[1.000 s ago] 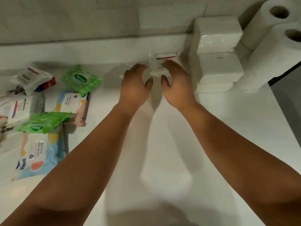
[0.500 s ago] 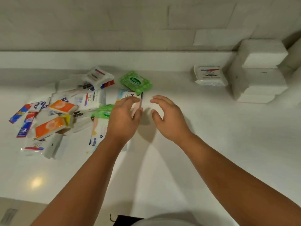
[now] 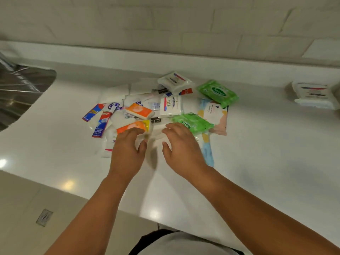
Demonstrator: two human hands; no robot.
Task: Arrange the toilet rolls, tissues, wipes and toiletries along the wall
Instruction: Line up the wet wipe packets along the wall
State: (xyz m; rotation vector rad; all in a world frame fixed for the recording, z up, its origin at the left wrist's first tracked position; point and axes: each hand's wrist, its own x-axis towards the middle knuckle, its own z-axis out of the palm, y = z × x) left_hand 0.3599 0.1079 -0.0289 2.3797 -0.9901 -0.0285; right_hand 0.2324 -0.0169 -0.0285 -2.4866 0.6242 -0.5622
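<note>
Picking the next item: left hand (image 3: pixel 127 153) and right hand (image 3: pixel 182 150) hover empty, fingers loosely spread, over the pile (image 3: pixel 169 105) on the bench (image 3: pixel 257 162). Next, likely grip the orange pack (image 3: pixel 132 127) and carry it to the wall (image 3: pixel 165 24).

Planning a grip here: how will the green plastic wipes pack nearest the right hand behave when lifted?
The green plastic wipes pack by the right hand looks soft and crinkled, so it will probably sag, not stay stiff. Its glossy film may be slippery. Lying flat, partly on the pale pastel pack, it should not roll, but might drag that pack along.
</note>
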